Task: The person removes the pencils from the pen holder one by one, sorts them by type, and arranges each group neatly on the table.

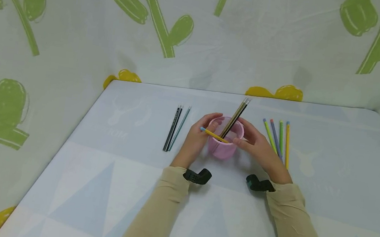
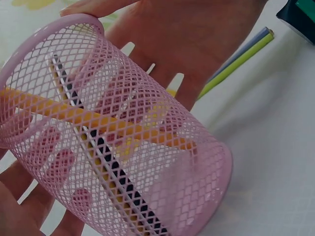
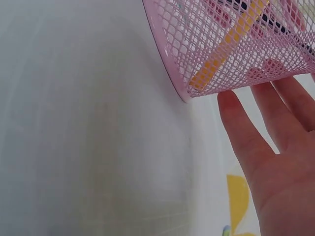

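Between both hands stands a pink mesh pen cup (image 1: 221, 151). The left hand (image 1: 195, 137) holds its left side, thumb near the rim. From the other side, the right hand (image 1: 261, 150) curls its fingers round the wall, with the thumb at the front rim. Inside, a yellow pencil (image 1: 215, 135) with a blue end leans left over the rim. Gold and black pencils (image 1: 236, 117) lean to the right, their ends high above the cup. Through the mesh in the left wrist view, the yellow pencil (image 2: 118, 125) crosses the dark pencil (image 2: 118, 172).
Left of the cup lie black pencils (image 1: 172, 130) and a teal pencil (image 1: 180, 128) on the pale patterned tabletop (image 1: 95, 178). To the right are several coloured pencils: green, blue and a yellow one (image 1: 287, 145), partly behind the right forearm. A leaf-printed wall covering (image 1: 263, 56) borders the table's back.
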A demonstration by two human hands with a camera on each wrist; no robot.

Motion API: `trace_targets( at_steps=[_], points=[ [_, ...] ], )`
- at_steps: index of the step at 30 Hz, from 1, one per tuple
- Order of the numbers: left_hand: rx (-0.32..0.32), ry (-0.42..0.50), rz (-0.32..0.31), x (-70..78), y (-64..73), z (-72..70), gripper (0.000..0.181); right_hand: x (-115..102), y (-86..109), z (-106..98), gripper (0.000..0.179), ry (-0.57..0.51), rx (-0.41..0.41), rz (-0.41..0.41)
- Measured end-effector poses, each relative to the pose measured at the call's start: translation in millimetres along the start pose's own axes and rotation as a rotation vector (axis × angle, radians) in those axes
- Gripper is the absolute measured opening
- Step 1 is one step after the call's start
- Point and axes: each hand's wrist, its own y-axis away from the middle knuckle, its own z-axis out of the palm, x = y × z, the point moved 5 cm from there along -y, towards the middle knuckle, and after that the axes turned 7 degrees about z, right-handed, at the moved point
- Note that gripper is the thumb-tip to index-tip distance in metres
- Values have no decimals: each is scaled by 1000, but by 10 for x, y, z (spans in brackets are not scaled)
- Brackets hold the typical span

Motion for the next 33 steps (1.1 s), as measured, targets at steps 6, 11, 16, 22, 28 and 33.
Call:
trace_targets(
  at_steps=[6, 11, 16, 22, 28, 33],
  points=[
    [-79, -101, 81, 2, 2, 9, 32, -27, -7, 44, 64, 16, -38, -32],
    [-130, -197, 158, -92, -53, 28, 32, -47, -1, 70, 63, 29, -48, -54],
    [-152, -220, 180, -15, -39, 45, 31, -45, 5, 78, 65, 57, -49, -30],
    [-159, -245, 194, 125, 7, 57, 32, -28, 5, 77, 68, 117, -48, -16],
    [-159, -312, 220, -13, -41, 41, 32, -24, 9, 78, 67, 107, -45, -12],
    [-163, -302, 242, -27, -43, 26, 32, -22, 8, 81, 66, 102, -56, -20]
  ],
)
